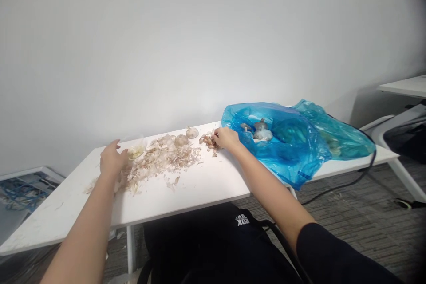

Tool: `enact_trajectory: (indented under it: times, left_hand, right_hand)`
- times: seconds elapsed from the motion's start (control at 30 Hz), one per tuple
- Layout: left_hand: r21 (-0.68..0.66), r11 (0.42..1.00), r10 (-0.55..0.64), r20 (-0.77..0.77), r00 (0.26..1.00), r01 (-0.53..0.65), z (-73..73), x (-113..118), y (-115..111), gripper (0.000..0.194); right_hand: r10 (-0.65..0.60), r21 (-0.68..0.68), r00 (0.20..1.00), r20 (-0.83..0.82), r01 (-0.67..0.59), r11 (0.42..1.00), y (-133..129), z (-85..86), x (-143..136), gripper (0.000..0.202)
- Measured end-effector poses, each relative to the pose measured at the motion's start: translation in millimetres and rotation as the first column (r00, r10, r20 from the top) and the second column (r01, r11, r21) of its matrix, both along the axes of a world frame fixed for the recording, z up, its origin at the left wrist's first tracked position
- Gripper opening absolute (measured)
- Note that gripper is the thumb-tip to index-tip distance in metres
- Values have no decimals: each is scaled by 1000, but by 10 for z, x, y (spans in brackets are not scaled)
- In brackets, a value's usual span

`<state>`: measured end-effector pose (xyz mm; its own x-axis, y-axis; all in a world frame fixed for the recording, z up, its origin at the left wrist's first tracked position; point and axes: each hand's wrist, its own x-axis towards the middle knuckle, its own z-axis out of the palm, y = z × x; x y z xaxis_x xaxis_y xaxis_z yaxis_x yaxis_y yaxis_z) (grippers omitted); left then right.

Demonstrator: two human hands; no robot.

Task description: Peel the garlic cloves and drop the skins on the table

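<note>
My left hand (112, 159) is open, thumb and fingers apart, beside a clear plastic container (141, 140) at the left of the white table. Pale peeled garlic (135, 153) shows in the container. On the right, my right hand (226, 138) has its fingers drawn together over a small pile of unpeeled garlic cloves (209, 141). Its fingertips close on a clove at the pile's edge, largely hidden by the hand. Two whole garlic bulbs, one pale bulb (192, 132) and another bulb (181, 140), sit left of the cloves. Dry garlic skins (163, 157) spread between my hands.
A blue plastic bag (282, 153) lies open at the right, with bulbs (262, 133) visible inside. Behind it is a teal bag (346, 140). A dark cable (354, 182) hangs over the table edge. The wall (199, 44) stands directly behind the white table (203, 191).
</note>
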<state>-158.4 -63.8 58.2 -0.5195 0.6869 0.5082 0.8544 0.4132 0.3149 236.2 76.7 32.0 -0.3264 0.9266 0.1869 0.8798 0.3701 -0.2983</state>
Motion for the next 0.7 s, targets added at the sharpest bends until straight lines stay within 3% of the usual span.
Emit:
enact_trajectory:
  times: [0.1,0.2,0.33,0.4,0.53,0.7]
  left_hand:
    - [-3,997,-82,-51,995,82,36,213,83,54]
    - [-27,959,-285,-42,958,284,33,597,253,38]
    - [-84,808,-585,-8,811,582,-57,1316,485,32]
    - [-162,717,-688,-7,726,678,-122,1671,577,32]
    - [-271,644,-751,-45,659,715,-250,2143,745,35]
    - [-282,621,-752,50,657,732,-360,2295,939,22]
  right_hand:
    - [16,1,1000,11,-16,1000,-6,-2,-13,30]
    - [40,-34,998,45,-39,999,-40,5,-45,29]
    - [70,-47,996,57,-68,997,-76,-7,-83,30]
    - [81,-35,995,55,-79,996,-72,-29,-92,31]
    - [95,-33,994,60,-93,995,-42,-66,-99,31]
    - [91,-50,994,57,-88,995,-36,-60,-101,31]
